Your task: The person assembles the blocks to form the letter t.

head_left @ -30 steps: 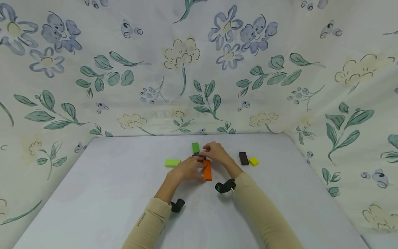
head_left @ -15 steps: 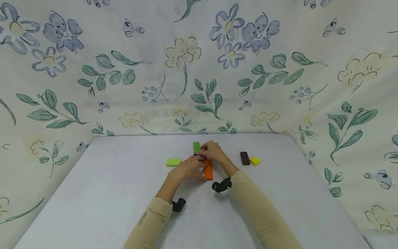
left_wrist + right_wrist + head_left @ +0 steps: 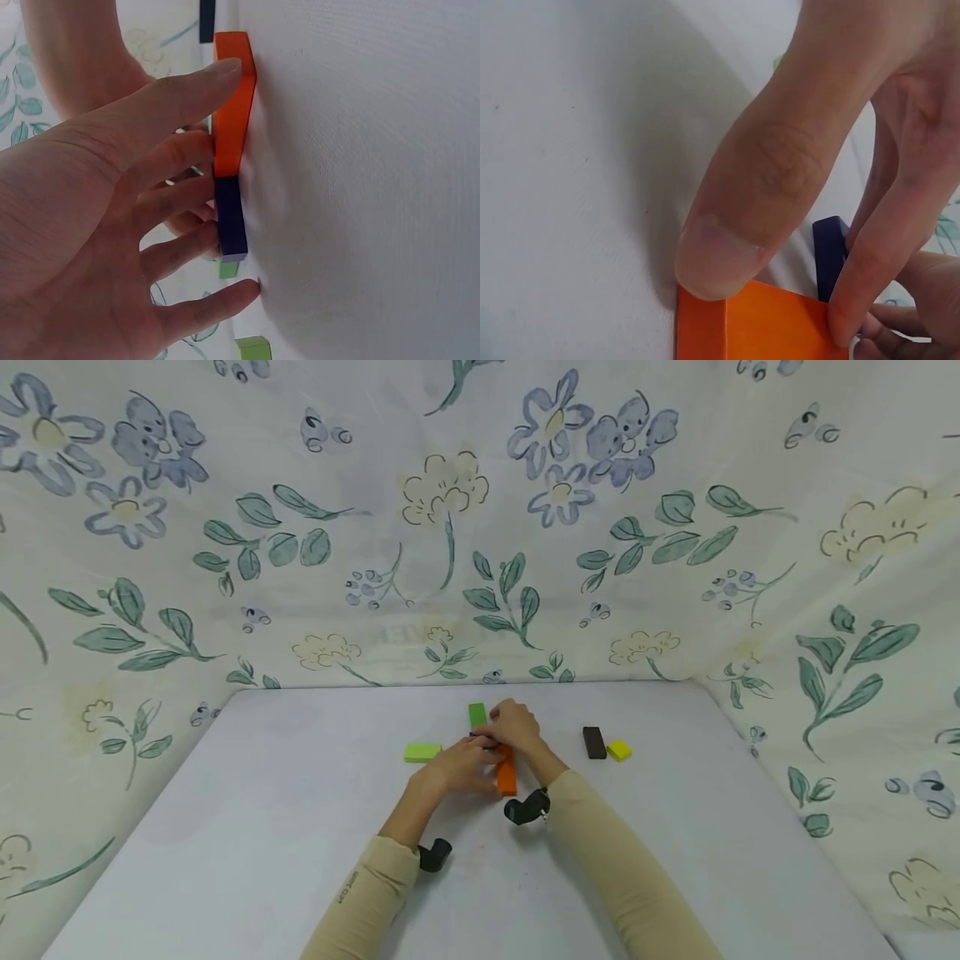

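Note:
An orange rectangular block (image 3: 507,777) lies on the table with a dark blue block (image 3: 231,217) at its far end. My left hand (image 3: 461,770) holds the orange block, thumb over its near part, while other fingers reach onto the dark blue block. From the far right side, my right hand (image 3: 517,724) pinches the orange block, its thumb (image 3: 718,259) at one corner and a finger at another beside the dark blue block. In the head view both hands hide most of the dark blue block. Just beyond them lies a green block (image 3: 477,714).
A light green block (image 3: 423,752) lies left of the hands. To the right are a dark brown block (image 3: 594,743) and a small yellow block (image 3: 619,750). The white table (image 3: 247,827) meets a flower-patterned cloth (image 3: 390,568) behind.
My right wrist has swung slightly left toward the left hand. The head view has shifted a little; both hands stay at the same blocks.

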`<state>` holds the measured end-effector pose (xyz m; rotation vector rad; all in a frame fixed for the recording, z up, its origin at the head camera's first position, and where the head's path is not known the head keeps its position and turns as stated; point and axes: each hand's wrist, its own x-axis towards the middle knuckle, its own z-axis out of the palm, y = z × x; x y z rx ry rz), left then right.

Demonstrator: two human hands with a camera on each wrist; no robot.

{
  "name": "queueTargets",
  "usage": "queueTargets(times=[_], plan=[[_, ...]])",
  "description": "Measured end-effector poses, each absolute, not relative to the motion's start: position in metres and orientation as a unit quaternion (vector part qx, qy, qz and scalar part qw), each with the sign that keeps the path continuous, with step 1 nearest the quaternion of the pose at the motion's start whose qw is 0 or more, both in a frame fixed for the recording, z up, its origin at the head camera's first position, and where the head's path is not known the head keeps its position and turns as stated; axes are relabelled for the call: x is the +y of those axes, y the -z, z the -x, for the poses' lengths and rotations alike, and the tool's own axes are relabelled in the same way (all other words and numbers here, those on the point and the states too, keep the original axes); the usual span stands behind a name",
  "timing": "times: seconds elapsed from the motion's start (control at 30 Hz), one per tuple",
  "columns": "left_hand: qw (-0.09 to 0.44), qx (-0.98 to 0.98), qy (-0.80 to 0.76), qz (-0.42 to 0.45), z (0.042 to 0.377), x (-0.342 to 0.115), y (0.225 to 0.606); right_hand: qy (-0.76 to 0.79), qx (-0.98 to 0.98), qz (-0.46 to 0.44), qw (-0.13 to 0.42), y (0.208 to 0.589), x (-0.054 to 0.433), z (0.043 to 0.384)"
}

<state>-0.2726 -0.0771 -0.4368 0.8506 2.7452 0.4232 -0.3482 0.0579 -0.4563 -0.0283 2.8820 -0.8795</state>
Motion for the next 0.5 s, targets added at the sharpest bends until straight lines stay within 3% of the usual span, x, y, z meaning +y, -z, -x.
queueTargets(times=[0.5], plan=[[0.114,0.937,-0.144,-0.298,0.2728,-0.0766,0.4365,0.293,0.954,0.012,0.067,0.4531,0.0536,0.3481]])
